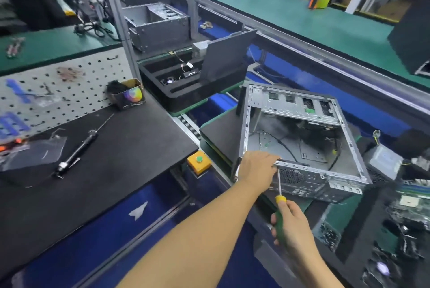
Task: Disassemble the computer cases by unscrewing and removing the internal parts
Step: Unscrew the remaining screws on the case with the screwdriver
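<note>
The case is bare silver-grey metal with dark grey edges, and its near wall has a patch of fine mesh holes. The screwdriver has a green handle capped in yellow. The counter is matte black. Behind it the pegboard is pale grey, dotted with rows of black holes and marked with blue. A small box shows a rainbow colour wheel. The button box is yellow with a green button. The far counter is green.
</note>
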A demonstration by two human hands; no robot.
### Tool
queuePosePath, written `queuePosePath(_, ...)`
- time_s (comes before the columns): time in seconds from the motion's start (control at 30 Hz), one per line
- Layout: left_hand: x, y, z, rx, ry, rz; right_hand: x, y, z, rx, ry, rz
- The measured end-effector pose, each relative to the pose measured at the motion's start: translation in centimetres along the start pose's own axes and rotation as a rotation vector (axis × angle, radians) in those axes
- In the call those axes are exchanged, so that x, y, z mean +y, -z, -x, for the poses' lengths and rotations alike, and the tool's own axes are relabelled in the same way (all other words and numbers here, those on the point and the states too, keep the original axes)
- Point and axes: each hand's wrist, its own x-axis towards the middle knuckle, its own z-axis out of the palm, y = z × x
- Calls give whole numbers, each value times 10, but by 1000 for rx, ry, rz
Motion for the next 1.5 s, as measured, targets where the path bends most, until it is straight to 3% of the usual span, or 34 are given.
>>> queuePosePath(0.57, 6, -2, -2, -48, 95, 26, -4, 29, 0, -201, 22, -45)
queuePosePath(0.93, 5, -5, -3, -27, 82, 41, 0, 28, -6, -187, -24, -116)
queuePosePath(1.17, 4, -5, -4, -31, 95, 41, -1, 38, -8, -305, -185, -428)
queuePosePath(1.4, 6, -4, -4, -61, 101, 13, -5, 29, -4, -561, -512, -1089)
queuePosePath(1.5, 3, -6, -5, -69, 91, -10, -6, 29, -5, -662, -539, -1179)
